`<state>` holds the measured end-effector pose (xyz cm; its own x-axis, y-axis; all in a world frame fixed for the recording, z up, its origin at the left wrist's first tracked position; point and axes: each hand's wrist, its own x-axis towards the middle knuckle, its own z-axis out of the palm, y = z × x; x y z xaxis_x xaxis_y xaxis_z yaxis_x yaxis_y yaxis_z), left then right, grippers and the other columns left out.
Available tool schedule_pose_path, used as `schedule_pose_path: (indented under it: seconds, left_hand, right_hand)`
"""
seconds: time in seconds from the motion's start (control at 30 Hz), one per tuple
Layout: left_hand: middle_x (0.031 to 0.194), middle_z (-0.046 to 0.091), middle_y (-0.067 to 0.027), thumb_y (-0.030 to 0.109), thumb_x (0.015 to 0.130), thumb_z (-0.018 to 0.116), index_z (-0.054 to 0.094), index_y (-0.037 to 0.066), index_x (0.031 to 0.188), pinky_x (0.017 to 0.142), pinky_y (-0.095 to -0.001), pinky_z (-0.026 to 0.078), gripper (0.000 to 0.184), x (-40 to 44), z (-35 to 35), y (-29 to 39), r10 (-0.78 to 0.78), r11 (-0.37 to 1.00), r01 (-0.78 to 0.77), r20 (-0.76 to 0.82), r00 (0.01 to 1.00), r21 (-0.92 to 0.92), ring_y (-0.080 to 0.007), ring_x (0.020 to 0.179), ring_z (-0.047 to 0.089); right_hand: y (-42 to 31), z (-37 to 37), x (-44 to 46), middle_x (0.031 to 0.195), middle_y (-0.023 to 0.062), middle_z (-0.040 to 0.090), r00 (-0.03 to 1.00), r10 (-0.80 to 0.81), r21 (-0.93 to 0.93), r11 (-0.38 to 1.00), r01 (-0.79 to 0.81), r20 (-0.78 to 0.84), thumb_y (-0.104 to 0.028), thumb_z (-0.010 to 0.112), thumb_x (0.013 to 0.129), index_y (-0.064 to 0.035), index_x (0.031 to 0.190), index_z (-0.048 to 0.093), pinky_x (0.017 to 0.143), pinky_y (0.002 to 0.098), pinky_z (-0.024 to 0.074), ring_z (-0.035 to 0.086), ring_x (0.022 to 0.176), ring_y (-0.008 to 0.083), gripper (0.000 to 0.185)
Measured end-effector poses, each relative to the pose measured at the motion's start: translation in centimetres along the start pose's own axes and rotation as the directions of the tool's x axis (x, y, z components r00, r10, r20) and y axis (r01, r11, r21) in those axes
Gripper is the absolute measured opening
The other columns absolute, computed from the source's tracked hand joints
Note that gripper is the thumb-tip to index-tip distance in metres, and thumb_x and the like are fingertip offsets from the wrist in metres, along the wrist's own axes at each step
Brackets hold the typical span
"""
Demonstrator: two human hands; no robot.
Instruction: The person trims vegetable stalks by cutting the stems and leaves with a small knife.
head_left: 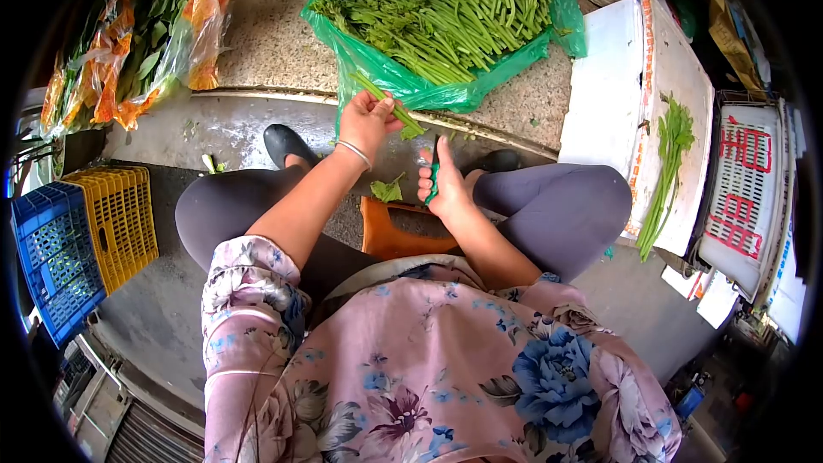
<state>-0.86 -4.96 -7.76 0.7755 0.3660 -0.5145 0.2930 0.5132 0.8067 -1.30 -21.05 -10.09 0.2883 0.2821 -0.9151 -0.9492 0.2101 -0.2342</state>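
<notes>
My left hand (369,124) pinches a green stalk (397,111) just in front of the green plastic bag (347,56). In my right hand (445,180) is a small knife (435,168) with a green handle, its dark blade pointing up and away from me. The two hands are apart, the right one lower and to the right. A heap of leafy green stalks (463,13) fills the open bag on the stone ledge. One loose leaf (387,189) lies on the ground below my hands.
Bagged greens (141,43) lie at the upper left, above blue (58,249) and yellow crates (114,214). On the right, a white foam box (677,60) bears a bunch of stalks (664,176) beside a white basket (739,193). An orange stool (390,236) is beneath me.
</notes>
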Motion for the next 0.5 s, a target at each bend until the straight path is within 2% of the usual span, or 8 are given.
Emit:
schedule_pose_path:
  seconds: [0.03, 0.07, 0.13, 0.27, 0.33, 0.37, 0.43, 0.5]
  left_hand:
    - [0.083, 0.058, -0.007, 0.005, 0.085, 0.049, 0.049, 0.003, 0.088, 0.061, -0.0251, 0.052, 0.004, 0.0, -0.2, -0.2, -0.03, 1.0, 0.03, -0.004, 1.0, 0.007, -0.0127, 0.071, 0.058]
    - [0.083, 0.058, -0.007, 0.005, 0.085, 0.049, 0.049, 0.003, 0.088, 0.061, -0.0251, 0.052, 0.004, -0.1, -0.3, -0.5, -0.036, 0.999, 0.036, 0.001, 0.999, 0.01, -0.0127, 0.071, 0.058]
    - [0.088, 0.058, -0.0077, 0.009, 0.085, 0.05, 0.049, 0.002, 0.092, 0.071, -0.0265, 0.051, 0.009, 0.0, 0.1, -0.4, -0.051, 0.998, 0.054, 0.098, 0.994, -0.031, -0.0153, 0.078, 0.059]
    - [0.088, 0.058, -0.0068, 0.01, 0.085, 0.052, 0.049, 0.003, 0.09, 0.072, -0.0268, 0.051, 0.01, 0.2, 1.5, 0.8, -0.043, 0.998, 0.047, 0.122, 0.992, -0.031, -0.0143, 0.079, 0.058]
    - [0.093, 0.057, -0.0065, 0.012, 0.084, 0.054, 0.05, 0.001, 0.097, 0.074, -0.0273, 0.05, 0.017, 0.1, 2.5, 1.9, -0.009, 1.0, 0.01, 0.153, 0.988, -0.011, -0.0137, 0.084, 0.056]
    - [0.101, 0.055, -0.0068, 0.016, 0.084, 0.055, 0.046, 0.0, 0.109, 0.077, -0.0283, 0.048, 0.031, -0.3, 3.3, 2.3, -0.007, 1.0, 0.003, 0.146, 0.989, 0.027, -0.0146, 0.092, 0.053]
    - [0.104, 0.053, -0.0066, 0.018, 0.083, 0.056, 0.044, -0.001, 0.113, 0.078, -0.0293, 0.047, 0.037, -0.2, 3.6, 2.3, -0.039, 0.998, 0.029, 0.165, 0.985, 0.062, -0.0155, 0.096, 0.051]
    - [0.105, 0.051, -0.006, 0.022, 0.082, 0.058, 0.041, 0.0, 0.117, 0.077, -0.0311, 0.046, 0.045, 0.0, 3.2, 2.2, -0.12, 0.985, 0.089, 0.21, 0.97, 0.149, -0.0169, 0.1, 0.048]
  right_hand:
    - [-1.2, 1.0, -1.0, 0.066, 0.0, 0.048, 0.975, -0.222, -0.185, 0.96, 0.212, -0.034, -0.062, 0.053, 0.072, -0.0041, 0.116, 0.041, 0.039, 0.0185, 0.0255, 0.037, 0.046, 0.0059, 0.074]
    - [-2.2, 1.5, -1.6, 0.079, 0.006, 0.057, 0.942, -0.335, -0.3, 0.897, 0.325, 0.02, -0.053, 0.059, 0.074, -0.0033, 0.117, 0.041, 0.04, 0.0174, 0.0297, 0.051, 0.055, 0.008, 0.068]
    - [-3.4, 1.9, -1.6, 0.087, 0.0092, 0.06, 0.907, -0.388, -0.32, 0.849, 0.421, 0.164, -0.034, 0.064, 0.076, -0.0007, 0.114, 0.046, 0.04, 0.0165, 0.0313, 0.059, 0.066, 0.0104, 0.053]
    - [-5.0, 2.4, -1.2, 0.085, 0.0084, 0.061, 0.866, -0.461, -0.346, 0.794, 0.5, 0.194, -0.017, 0.065, 0.077, 0.0004, 0.107, 0.051, 0.041, 0.0174, 0.0322, 0.06, 0.069, 0.0118, 0.037]
    - [-6.2, 2.1, -1.3, 0.082, 0.0067, 0.061, 0.821, -0.53, -0.091, 0.825, 0.557, 0.212, -0.01, 0.062, 0.078, 0.0, 0.105, 0.053, 0.043, 0.018, 0.0336, 0.059, 0.068, 0.011, 0.03]
    - [-7.1, 1.8, -1.5, 0.081, 0.0054, 0.06, 0.816, -0.563, 0.036, 0.826, 0.563, 0.132, -0.01, 0.061, 0.079, -0.0013, 0.106, 0.052, 0.045, 0.0188, 0.0347, 0.057, 0.067, 0.0099, 0.03]
    - [-10.1, -0.2, -0.3, 0.078, 0.0017, 0.058, 0.783, -0.619, 0.356, 0.719, 0.597, -0.063, -0.013, 0.054, 0.084, -0.0054, 0.098, 0.052, 0.045, 0.0185, 0.0356, 0.055, 0.067, 0.0081, 0.017]
    - [-13.4, -3.3, 1.7, 0.074, 0.0005, 0.056, 0.793, -0.543, 0.578, 0.566, 0.588, -0.275, -0.018, 0.049, 0.087, -0.0077, 0.09, 0.051, 0.044, 0.0187, 0.0356, 0.052, 0.062, 0.0071, 0.011]
